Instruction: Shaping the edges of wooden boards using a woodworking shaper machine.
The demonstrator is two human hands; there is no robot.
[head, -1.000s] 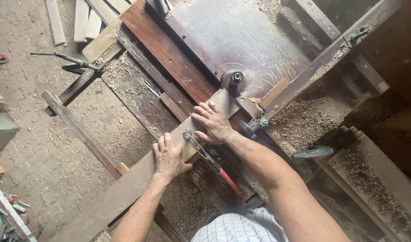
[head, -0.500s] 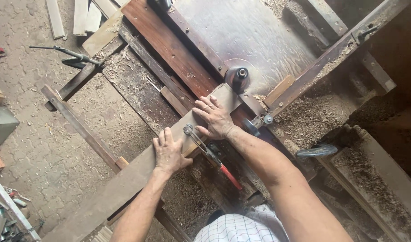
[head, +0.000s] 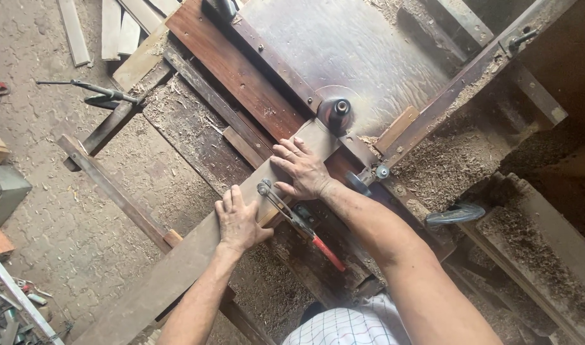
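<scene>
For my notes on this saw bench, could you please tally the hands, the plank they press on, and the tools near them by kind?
Hands flat on the plank: 2, left hand and right hand
Long plank under them: 1
Red-handled tool beside the hands: 1
Round saw blade at the plank's end: 1
Total: 5

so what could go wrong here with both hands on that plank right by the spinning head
The right hand lies flat on the plank close to the cutter head; a slip could carry its fingers into it. The left hand only presses from above, so the plank might kick back. The red-handled pliers lie against the plank and could snag.
</scene>
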